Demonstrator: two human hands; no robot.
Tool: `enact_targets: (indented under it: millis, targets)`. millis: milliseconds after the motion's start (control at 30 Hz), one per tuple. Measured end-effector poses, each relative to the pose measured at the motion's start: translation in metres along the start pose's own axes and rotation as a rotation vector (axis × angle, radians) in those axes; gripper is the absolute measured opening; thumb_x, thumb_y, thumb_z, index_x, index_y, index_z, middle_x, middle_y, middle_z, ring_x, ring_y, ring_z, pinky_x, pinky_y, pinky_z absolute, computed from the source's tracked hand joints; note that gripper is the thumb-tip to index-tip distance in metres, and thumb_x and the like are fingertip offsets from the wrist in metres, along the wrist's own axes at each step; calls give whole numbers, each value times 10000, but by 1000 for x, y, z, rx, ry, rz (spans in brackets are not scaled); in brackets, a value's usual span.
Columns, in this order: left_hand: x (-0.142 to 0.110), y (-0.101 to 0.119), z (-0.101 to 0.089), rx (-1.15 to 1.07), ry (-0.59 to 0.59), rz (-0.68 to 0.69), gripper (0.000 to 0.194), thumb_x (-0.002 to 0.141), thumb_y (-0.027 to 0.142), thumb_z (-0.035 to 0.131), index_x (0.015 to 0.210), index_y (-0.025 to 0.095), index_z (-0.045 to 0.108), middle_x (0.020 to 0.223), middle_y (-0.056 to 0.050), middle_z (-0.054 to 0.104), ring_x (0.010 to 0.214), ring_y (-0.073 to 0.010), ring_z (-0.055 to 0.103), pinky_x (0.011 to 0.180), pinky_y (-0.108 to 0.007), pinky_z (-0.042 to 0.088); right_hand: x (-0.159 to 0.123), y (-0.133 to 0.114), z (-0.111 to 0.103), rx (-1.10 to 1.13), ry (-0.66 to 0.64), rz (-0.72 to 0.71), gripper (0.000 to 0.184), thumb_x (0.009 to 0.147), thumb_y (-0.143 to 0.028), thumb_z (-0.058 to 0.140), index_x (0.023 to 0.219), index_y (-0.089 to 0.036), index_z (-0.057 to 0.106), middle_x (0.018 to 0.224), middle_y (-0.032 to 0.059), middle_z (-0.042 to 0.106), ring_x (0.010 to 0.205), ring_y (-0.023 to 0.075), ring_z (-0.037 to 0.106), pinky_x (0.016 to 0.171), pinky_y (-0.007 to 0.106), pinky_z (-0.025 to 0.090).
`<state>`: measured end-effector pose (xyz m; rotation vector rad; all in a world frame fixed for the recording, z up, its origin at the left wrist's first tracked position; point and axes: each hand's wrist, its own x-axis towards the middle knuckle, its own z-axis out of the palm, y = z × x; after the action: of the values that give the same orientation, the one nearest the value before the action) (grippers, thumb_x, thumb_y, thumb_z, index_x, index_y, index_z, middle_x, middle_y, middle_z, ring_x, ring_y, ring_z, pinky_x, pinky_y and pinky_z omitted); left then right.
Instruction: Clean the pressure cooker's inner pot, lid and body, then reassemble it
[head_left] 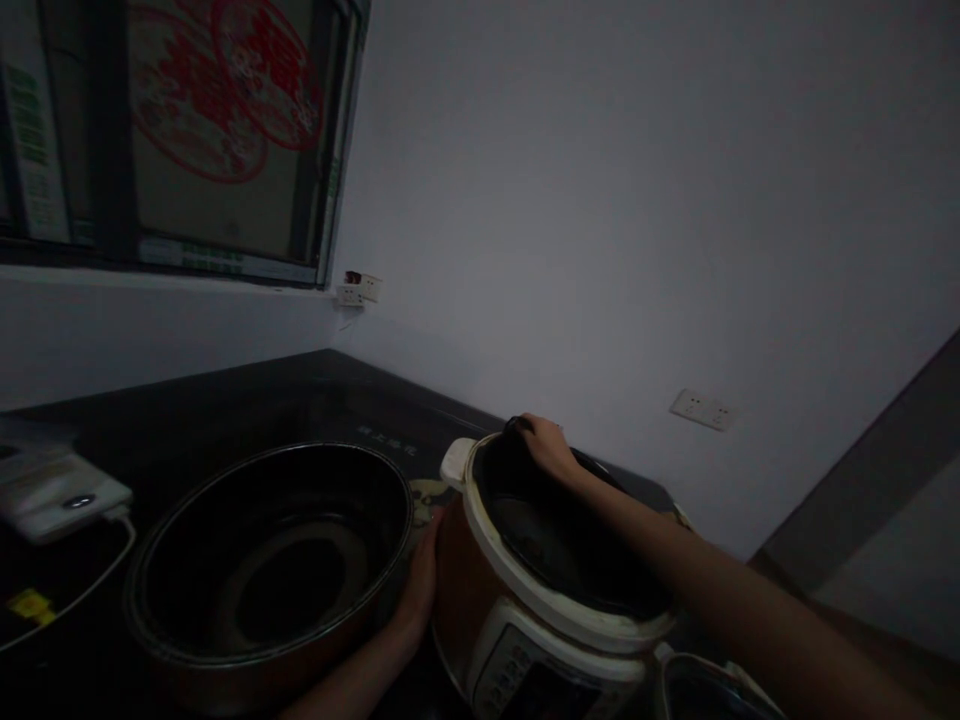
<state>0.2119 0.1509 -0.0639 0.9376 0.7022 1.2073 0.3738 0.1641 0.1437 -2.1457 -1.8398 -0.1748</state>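
Note:
A brown and cream electric cooker point(469, 600) stands on the counter with its top uncovered and its control panel facing me. Inside it is a dark inner pot point(525, 520); what lies at its bottom is too dim to tell. My right hand point(546, 445) reaches across the cooker, fingers closed over the dark rim at its far side. Against the cooker's left side rests my left hand point(421, 585), laid along the wall, its fingertips partly hidden. Just left of that hand sits a wide dark pan point(172, 540) with nothing visible in it.
A white device point(64, 495) with a cable lies at the left, near a yellow tag point(32, 606). Part of a clear-topped lid point(712, 690) shows at the lower right. The black counter point(300, 395) meets a white wall with a socket point(701, 409).

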Motion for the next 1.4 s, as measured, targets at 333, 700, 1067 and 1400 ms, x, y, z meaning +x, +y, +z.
enact_targets:
  millis: [333,700,1067,1400]
  targets:
    - [9,-19,-11,-60,-24,24,443,817,495,498,1100,202,672,1225,-87,652,1235,-271,525,1089,-463,341,-18,-5,-6,35,13,-160,360,834,-90,413,1109,-162,635,1146,100,677,1091,201,600,952,278,384]
    - [7,-17,-12,12,-2,64,500,825,508,463,1158,182,643,1327,-91,580,1277,-269,484,1098,-427,343,8,19,-16,162,196,-11,407,945,-268,264,1165,-150,585,1083,137,690,983,248,636,875,397,465]
    - [5,-20,-11,-41,-27,22,473,865,459,439,1219,187,595,1372,-80,541,1295,-243,466,1105,-418,327,-24,-39,10,266,-89,-284,319,915,-224,459,1185,-239,628,1298,51,609,1282,206,482,1133,448,237]
    - [9,-23,-11,-42,-29,69,433,866,425,436,1185,183,600,1308,-80,595,1242,-231,517,1096,-400,333,-61,-63,-7,505,-230,-425,346,921,-230,455,1241,-231,587,1386,43,526,1372,175,354,1155,451,196]
